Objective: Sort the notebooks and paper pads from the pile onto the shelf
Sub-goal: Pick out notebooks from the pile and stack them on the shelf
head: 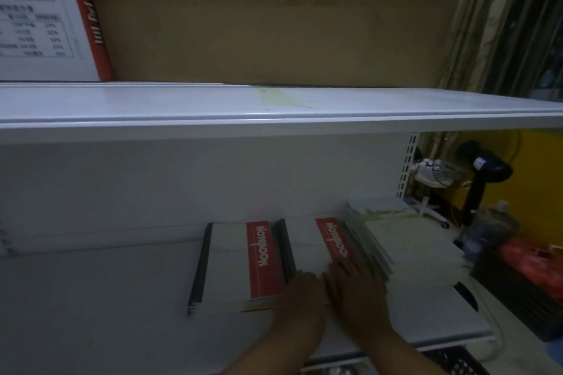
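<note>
The right hand [356, 295] presses flat, straight fingers on the second notebook [304, 243]; whether the left hand [300, 298] curls its fingers I cannot tell. Slide it square beside the first notebook [228, 265], edges level.

Dim, low-contrast indoor view with a cool grey cast. The brightest area is the top face of the upper shelf [182, 100] at 12 o'clock, lit from above. The compartment beneath lies in its shadow and darkens toward 9 o'clock. The yellow wall [539, 176] at 3 o'clock keeps stronger colour. Wide-angle distortion slants and slightly bows the shelf edges and tilts the slotted upright [406, 167]. Blur softens the whole frame, most on the right hand [356, 292] at 6 o'clock and the floor clutter [518, 259] at 4 o'clock. Print on the white box [36, 15] at 10 o'clock is unreadable.
</note>
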`<action>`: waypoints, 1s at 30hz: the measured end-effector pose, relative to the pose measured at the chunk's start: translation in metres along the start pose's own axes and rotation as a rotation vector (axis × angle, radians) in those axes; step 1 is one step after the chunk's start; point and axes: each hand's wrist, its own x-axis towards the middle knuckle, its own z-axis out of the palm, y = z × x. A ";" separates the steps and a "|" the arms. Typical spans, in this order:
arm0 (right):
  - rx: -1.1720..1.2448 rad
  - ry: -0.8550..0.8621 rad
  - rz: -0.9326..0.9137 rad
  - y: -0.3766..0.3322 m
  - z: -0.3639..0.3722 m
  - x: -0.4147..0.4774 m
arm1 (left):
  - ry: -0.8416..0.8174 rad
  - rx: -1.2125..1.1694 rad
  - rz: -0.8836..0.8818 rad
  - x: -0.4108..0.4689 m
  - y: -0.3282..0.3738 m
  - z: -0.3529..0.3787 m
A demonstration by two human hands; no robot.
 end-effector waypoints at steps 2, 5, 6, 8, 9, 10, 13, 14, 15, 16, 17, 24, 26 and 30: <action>0.035 0.101 -0.066 0.003 0.002 -0.002 | -0.051 0.042 -0.007 0.006 -0.002 -0.007; 0.095 0.132 -0.113 0.008 0.007 -0.001 | -0.070 0.099 0.043 0.007 0.000 -0.015; 0.099 0.117 -0.124 0.009 0.009 -0.001 | -0.072 0.117 0.072 0.007 0.000 -0.017; 0.069 0.063 -0.118 0.007 0.007 -0.001 | -0.104 0.062 0.120 0.005 -0.004 -0.024; 0.063 0.059 -0.101 0.006 0.005 0.000 | -0.133 0.013 0.142 0.003 -0.008 -0.028; 0.049 0.043 -0.090 0.005 0.003 0.000 | -0.155 -0.034 0.161 -0.001 -0.014 -0.035; 0.019 -0.196 -0.009 -0.007 -0.007 -0.004 | -0.126 -0.102 0.136 -0.018 -0.046 -0.067; 0.026 -0.246 0.014 -0.017 -0.015 0.000 | -0.092 -0.072 0.114 -0.024 -0.062 -0.080; 0.048 -0.166 0.078 -0.025 -0.019 0.007 | -0.072 0.004 0.101 -0.032 -0.080 -0.093; 0.024 -0.102 0.149 -0.037 -0.023 0.010 | -0.070 0.101 0.090 -0.041 -0.101 -0.107; 0.050 -0.113 0.204 -0.056 -0.033 0.014 | -0.076 0.183 0.071 -0.052 -0.126 -0.121; -0.165 -0.363 -0.370 -0.315 -0.070 0.024 | -0.012 0.330 -0.274 -0.177 -0.313 -0.229; -0.085 -0.342 -0.581 -0.397 -0.066 0.008 | 0.031 0.323 -0.376 -0.228 -0.360 -0.254; -0.057 -0.348 -0.830 -0.537 -0.060 -0.033 | 0.096 0.346 -0.552 -0.342 -0.440 -0.288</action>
